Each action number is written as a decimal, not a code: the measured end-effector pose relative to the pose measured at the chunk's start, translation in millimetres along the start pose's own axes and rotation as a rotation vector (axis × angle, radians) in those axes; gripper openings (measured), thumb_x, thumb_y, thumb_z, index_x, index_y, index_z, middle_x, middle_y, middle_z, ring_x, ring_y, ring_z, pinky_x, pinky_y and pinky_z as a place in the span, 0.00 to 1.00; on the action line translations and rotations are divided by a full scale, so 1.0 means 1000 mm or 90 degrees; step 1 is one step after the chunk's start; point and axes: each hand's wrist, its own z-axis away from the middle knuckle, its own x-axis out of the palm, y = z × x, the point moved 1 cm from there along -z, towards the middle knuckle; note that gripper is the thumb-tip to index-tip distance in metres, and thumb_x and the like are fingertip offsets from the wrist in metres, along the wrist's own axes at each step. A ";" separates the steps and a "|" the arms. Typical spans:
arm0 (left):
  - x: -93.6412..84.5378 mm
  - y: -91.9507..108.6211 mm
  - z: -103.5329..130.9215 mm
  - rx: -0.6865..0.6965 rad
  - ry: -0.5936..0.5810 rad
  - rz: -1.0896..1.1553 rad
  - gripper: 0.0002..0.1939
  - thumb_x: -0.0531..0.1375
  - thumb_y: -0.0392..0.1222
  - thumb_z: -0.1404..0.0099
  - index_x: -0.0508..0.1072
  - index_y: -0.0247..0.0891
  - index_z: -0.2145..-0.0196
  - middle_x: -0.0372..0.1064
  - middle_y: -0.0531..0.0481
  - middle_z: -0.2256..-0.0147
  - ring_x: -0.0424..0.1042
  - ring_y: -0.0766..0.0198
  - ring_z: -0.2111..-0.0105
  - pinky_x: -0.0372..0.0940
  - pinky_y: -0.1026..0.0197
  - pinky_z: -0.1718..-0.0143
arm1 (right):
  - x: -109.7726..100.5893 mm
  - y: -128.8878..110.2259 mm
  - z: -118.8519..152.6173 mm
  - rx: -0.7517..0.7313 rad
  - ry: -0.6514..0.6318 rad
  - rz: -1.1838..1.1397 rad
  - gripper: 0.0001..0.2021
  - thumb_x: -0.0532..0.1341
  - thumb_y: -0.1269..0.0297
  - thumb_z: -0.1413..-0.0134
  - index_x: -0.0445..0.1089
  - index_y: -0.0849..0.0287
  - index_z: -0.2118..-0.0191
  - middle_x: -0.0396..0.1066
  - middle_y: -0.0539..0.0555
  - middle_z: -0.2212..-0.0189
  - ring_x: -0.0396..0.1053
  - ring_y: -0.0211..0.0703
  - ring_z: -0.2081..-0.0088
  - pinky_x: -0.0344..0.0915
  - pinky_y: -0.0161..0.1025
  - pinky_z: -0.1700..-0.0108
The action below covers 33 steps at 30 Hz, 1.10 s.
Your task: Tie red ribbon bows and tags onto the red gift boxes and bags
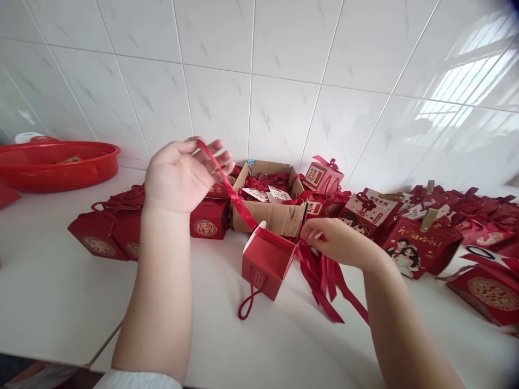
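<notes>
the ribbon [233, 192] runs taut, slanting from the raised left hand [178, 175], whose fingers pinch its upper end, down to the right hand [338, 240] pinching it beside the box [265, 262] on the table [60, 292].

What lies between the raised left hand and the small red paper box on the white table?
In the head view, a red satin ribbon runs taut from the left hand down to the small red paper box.

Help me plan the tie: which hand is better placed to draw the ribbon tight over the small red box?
Probably the left hand: raised, holding the ribbon stretched upward. The right hand pinches low beside the box.
</notes>
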 end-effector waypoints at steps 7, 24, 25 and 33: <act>-0.003 0.006 -0.001 -0.088 0.027 0.048 0.07 0.49 0.30 0.43 0.61 0.34 0.77 0.60 0.55 0.80 0.52 0.76 0.86 0.55 0.69 0.81 | 0.011 -0.012 0.001 -0.057 -0.253 0.030 0.11 0.61 0.55 0.47 0.75 0.56 0.65 0.77 0.54 0.65 0.74 0.47 0.65 0.66 0.38 0.65; 0.011 0.001 0.010 -0.044 -0.089 -0.191 0.08 0.55 0.31 0.40 0.69 0.36 0.76 0.68 0.52 0.77 0.63 0.69 0.79 0.54 0.64 0.76 | -0.039 0.009 0.039 -0.087 0.162 -0.071 0.12 0.59 0.54 0.42 0.73 0.56 0.67 0.68 0.51 0.76 0.61 0.38 0.77 0.58 0.36 0.77; 0.014 0.002 0.012 -0.033 -0.097 -0.187 0.08 0.55 0.31 0.39 0.69 0.36 0.75 0.69 0.52 0.77 0.63 0.69 0.79 0.55 0.64 0.76 | -0.041 0.009 0.042 -0.079 0.162 -0.114 0.13 0.59 0.53 0.43 0.73 0.56 0.69 0.66 0.50 0.78 0.60 0.37 0.79 0.57 0.36 0.78; 0.025 0.007 0.026 -0.001 -0.148 -0.215 0.04 0.62 0.34 0.38 0.76 0.35 0.71 0.76 0.48 0.69 0.72 0.66 0.73 0.68 0.60 0.66 | -0.041 0.010 0.031 -0.069 0.224 -0.504 0.12 0.64 0.54 0.47 0.75 0.59 0.67 0.66 0.50 0.80 0.60 0.35 0.77 0.57 0.34 0.77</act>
